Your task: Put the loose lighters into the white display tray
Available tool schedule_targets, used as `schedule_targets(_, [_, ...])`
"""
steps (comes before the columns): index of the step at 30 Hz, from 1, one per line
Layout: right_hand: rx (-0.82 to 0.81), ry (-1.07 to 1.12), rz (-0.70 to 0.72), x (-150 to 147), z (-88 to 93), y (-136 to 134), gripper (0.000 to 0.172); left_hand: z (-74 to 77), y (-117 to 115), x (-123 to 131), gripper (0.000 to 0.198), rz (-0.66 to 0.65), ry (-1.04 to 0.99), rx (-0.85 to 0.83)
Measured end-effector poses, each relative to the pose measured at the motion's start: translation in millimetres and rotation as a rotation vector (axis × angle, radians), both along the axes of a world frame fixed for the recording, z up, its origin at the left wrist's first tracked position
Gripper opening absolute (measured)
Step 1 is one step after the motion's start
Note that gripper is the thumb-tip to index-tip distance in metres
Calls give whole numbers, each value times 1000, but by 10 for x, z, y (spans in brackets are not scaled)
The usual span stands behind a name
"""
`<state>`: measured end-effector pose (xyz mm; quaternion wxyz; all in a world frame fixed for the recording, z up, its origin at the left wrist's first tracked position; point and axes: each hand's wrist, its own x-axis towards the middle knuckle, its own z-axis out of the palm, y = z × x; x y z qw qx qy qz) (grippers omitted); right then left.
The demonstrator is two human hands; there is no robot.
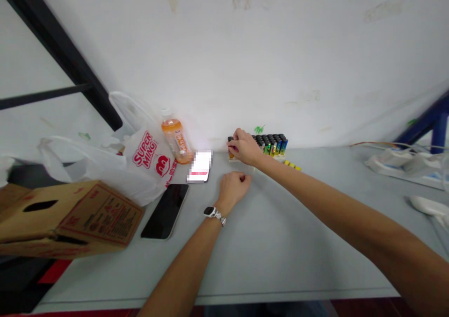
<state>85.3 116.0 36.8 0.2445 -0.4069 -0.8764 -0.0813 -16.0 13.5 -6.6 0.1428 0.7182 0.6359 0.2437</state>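
Observation:
My right hand [245,147] reaches over the left end of a block of small cylinders with black tops [271,141]. They stand upright in tight rows by the wall, with yellow, green and blue sides. Its thumb and fingers are pinched round one black-topped cylinder [230,139] at that end; the hand hides part of the rows. My left hand [234,188] rests on the table just in front, fingers curled in; what they may hold is hidden. A watch [210,212] is on the left wrist. Beside the rows, at front right, lie small yellow pieces [293,166].
Left of my hands are a lit phone [199,167], a dark phone [164,212], an orange drink bottle [177,139], a white plastic bag [129,167] and a cardboard box [101,214]. White power strips [403,165] with cables lie at the right. The wall [224,74] bounds the grey table.

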Motion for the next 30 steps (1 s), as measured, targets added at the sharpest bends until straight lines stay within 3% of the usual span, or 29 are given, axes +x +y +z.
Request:
schedule_targets(7, [10,127,5,266,-199,-332,50,-14,-3,14,34,-21,10,8])
schedule_targets(13, [-50,306,-126,1055,-467,-773,35,-4,-21,103,25,-84,28,57])
schedule_targets(16, [-135,267,-209,1473,-607,-887,40,-27,-37,197,19,-197,59,157])
schedule_targets(19, [-239,203,-221,1709,-702,-926,49,-61,-75,318,35,-311,111,254])
schedule_targets(24, [-318,153,-153,1608,-792,-977,61,-129,-153,549,66,-424,136,252])
schedule_targets(30, [-407,166,-40,1149,-836,-1022,66,-165,-129,572,76,-444,157,154])
